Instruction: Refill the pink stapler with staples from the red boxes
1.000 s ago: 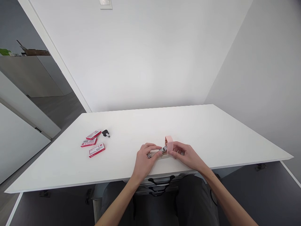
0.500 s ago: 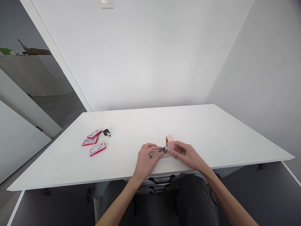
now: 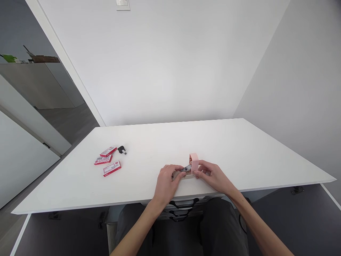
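Observation:
Near the table's front edge lies a stapler with its pink cover swung upright and a pale base low on the tabletop. A metal staple rail slants up between base and cover. Fingers and thumb of my left hand close around the rail's left end, hiding part of it. On the other side my right hand grips the lower part of the pink cover between thumb and fingers. Whether staples lie in the rail is too small to tell.
At the left of the white table lie three red-and-white small boxes, two of them overlapping. Beside them is a small black tool with a metal tip, probably a staple remover. Drawers with black handles sit under the front edge.
My left fingers have shifted slightly over the rail's left end, covering more of the metal there. My right hand keeps its grip on the cover. The camera view has shifted a little.

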Action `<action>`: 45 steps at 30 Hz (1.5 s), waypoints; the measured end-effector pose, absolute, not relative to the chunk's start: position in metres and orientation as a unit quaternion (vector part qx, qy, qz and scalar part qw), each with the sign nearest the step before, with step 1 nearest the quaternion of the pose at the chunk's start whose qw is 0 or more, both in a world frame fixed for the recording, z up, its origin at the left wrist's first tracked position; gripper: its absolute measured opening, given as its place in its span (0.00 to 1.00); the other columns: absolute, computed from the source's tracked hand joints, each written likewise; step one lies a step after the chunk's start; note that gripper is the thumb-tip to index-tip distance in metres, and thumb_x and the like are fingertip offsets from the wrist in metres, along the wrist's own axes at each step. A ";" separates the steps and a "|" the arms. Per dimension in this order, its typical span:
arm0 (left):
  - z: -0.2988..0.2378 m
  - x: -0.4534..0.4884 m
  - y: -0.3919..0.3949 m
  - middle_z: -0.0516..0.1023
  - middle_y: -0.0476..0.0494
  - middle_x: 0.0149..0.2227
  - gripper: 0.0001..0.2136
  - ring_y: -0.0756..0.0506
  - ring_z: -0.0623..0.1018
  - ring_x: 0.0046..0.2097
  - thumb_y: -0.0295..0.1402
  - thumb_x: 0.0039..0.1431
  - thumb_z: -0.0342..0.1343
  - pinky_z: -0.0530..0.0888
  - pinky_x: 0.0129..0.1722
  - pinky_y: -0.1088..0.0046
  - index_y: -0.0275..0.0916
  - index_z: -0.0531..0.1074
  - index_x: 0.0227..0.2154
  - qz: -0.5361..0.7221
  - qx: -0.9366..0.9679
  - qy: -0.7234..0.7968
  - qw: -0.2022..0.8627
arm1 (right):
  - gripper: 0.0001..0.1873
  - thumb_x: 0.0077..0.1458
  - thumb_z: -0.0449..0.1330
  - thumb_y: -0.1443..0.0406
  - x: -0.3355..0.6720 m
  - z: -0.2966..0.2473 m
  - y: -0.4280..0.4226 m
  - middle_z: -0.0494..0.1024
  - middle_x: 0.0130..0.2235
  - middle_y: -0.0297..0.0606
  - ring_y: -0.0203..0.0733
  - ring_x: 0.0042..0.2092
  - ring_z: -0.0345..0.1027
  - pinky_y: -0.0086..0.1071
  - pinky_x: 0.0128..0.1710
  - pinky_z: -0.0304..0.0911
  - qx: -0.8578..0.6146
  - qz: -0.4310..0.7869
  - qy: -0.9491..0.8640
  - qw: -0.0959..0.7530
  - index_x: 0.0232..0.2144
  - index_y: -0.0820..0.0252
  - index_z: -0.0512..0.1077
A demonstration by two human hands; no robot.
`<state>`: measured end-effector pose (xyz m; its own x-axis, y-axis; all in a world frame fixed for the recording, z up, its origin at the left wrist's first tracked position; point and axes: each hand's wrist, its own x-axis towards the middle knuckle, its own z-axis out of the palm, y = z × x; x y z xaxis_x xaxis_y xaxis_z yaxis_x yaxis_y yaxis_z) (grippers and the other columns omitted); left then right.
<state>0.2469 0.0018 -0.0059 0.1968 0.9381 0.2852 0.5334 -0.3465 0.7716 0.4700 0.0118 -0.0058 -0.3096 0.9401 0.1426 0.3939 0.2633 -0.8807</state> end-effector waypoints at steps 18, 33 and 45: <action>0.015 0.238 -0.002 0.78 0.46 0.46 0.08 0.42 0.76 0.48 0.36 0.74 0.44 0.73 0.47 0.63 0.43 0.67 0.48 0.317 0.789 0.492 0.187 | 0.17 0.65 0.58 0.52 0.467 -0.007 0.010 0.82 0.36 0.36 0.42 0.34 0.73 0.33 0.34 0.69 -0.448 0.332 -0.743 0.370 0.50 0.53 0.75; 0.029 0.200 -0.004 0.79 0.46 0.44 0.06 0.41 0.77 0.47 0.37 0.69 0.54 0.73 0.49 0.59 0.42 0.71 0.45 0.286 0.821 0.476 0.132 | 0.17 0.67 0.53 0.50 0.453 0.014 0.008 0.82 0.44 0.35 0.44 0.37 0.76 0.36 0.35 0.71 -0.459 0.257 -0.812 0.254 0.50 0.48 0.74; 0.023 0.168 -0.024 0.63 0.47 0.70 0.28 0.40 0.65 0.66 0.34 0.71 0.50 0.68 0.63 0.57 0.50 0.51 0.70 0.254 0.881 0.400 -0.001 | 0.19 0.67 0.51 0.48 0.439 0.014 0.001 0.82 0.42 0.34 0.43 0.35 0.76 0.37 0.36 0.71 -0.473 0.208 -0.827 0.220 0.50 0.48 0.73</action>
<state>0.1677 -0.0238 0.0233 0.5512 0.7043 0.4474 0.7054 -0.6797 0.2010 0.4392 0.0009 0.0138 -0.4555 0.8745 0.1665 0.6920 0.4655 -0.5518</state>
